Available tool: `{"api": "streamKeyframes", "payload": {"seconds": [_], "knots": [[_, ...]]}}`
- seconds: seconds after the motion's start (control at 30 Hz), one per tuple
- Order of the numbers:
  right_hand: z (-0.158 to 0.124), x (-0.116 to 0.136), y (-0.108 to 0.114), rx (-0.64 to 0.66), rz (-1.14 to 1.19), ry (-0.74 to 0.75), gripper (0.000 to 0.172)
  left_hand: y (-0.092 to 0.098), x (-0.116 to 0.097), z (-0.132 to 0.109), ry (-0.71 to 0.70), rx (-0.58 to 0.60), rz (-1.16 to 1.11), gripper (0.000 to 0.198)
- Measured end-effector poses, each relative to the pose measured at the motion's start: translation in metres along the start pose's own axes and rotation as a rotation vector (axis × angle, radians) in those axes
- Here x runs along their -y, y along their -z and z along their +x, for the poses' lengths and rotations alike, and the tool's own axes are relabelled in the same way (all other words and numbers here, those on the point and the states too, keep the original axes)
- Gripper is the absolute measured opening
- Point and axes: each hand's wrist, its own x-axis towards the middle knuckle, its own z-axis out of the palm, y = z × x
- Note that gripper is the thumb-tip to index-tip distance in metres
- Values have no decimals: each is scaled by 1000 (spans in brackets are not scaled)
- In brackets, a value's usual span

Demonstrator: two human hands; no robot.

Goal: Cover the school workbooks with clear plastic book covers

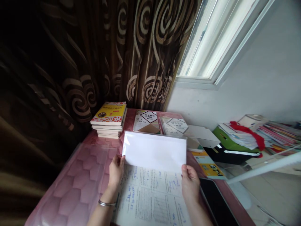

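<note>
Before me lies a workbook [150,194], opened to printed pages with blue handwriting. At its far end a blank white sheet [155,152] stands tilted up, with a glossy, clear plastic edge around it. My left hand [117,169] pinches the sheet's left edge, thumb and fingers together; a silver bangle circles that wrist. On the opposite side, my right hand [190,180] grips the lower right corner between thumb and fingers. Whether the white sheet is joined to the workbook, I cannot tell. Both forearms rest along the workbook's sides.
Books are stacked [108,119] at the back left, beside a patterned curtain [141,62]. Two workbooks [146,121] lie behind the sheet. A black tablet-like slab [218,202] and a yellow book [209,164] sit right; papers fill a green box [223,138]. Clear plastic covers the pink tabletop [77,185].
</note>
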Motion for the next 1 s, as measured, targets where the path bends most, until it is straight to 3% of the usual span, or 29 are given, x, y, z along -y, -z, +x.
{"api": "streamKeyframes", "payload": {"seconds": [0.2,0.3,0.37,0.47,0.53,0.67,0.77,0.9,1.0], "knots": [[-2,8,-2,0,-14,38,49,1,-7,-1,-21,-75,106,21],[-1,9,-3,10,-16,29,50,-1,-33,-3,-224,-247,251,18],[1,9,-4,28,-14,15,50,-10,-59,-6,-428,-283,353,22],[3,11,-4,47,-21,32,49,-42,-106,-7,-681,-64,394,28],[4,14,-3,56,-26,58,49,-70,-136,-3,-767,108,441,29],[7,21,1,91,-17,63,47,-111,-178,15,-644,388,546,26],[5,23,9,137,1,43,46,-123,-192,30,-577,504,589,27],[1,23,19,222,-2,34,43,-126,-194,38,-545,528,569,28],[0,22,21,205,-25,74,42,-125,-193,38,-556,536,550,29]]}}
